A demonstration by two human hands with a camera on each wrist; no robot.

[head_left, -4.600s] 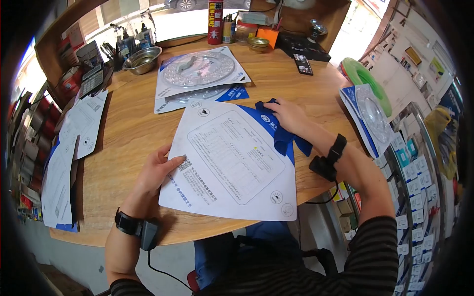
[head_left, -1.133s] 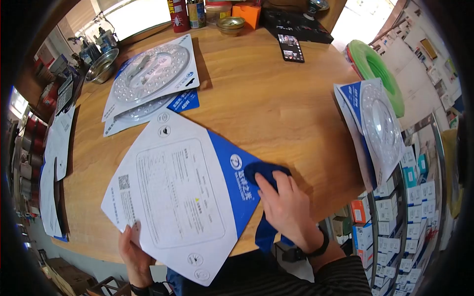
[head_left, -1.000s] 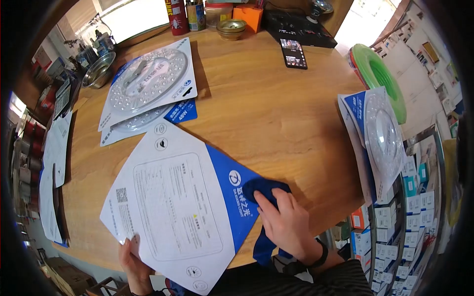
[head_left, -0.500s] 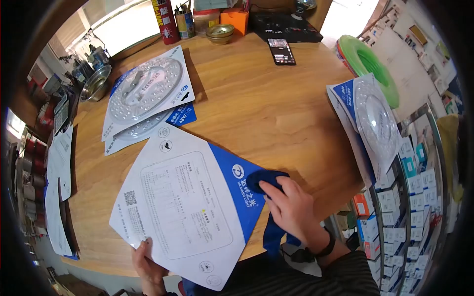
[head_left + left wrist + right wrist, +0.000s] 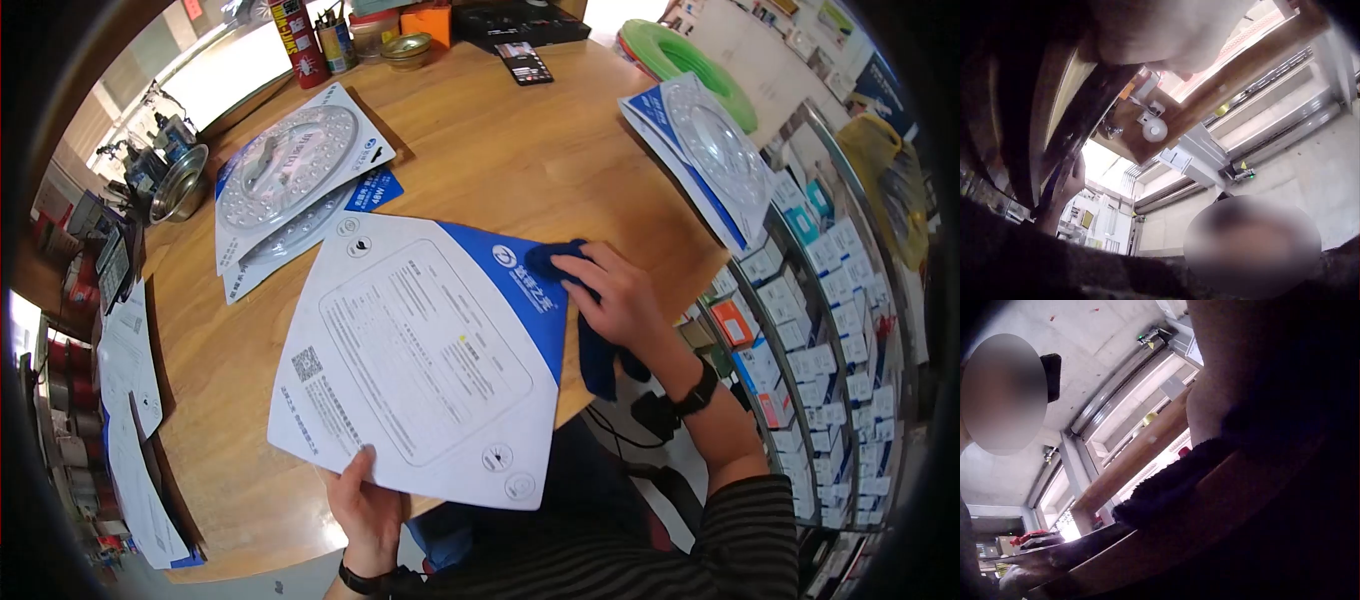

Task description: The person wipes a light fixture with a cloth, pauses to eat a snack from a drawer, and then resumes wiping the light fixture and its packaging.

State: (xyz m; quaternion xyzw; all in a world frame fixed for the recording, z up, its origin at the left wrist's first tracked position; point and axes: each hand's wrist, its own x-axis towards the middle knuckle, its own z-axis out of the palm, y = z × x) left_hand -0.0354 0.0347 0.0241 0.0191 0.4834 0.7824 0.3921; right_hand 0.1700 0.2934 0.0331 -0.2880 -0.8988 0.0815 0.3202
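Card (image 5: 430,350) beside 48W pack (image 5: 378,188), clamped in left hand (image 5: 366,508), cloth (image 5: 597,362) clamped in right hand (image 5: 622,298)

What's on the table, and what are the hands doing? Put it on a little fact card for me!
Table: wooden table
Left hand: left hand pinches the edge of a flat white-and-blue printed card
Right hand: right hand holds a dark blue cloth against the card's blue part
Beyond the card: two overlapping clear round plastic packs
Far side: black phone, screen lit
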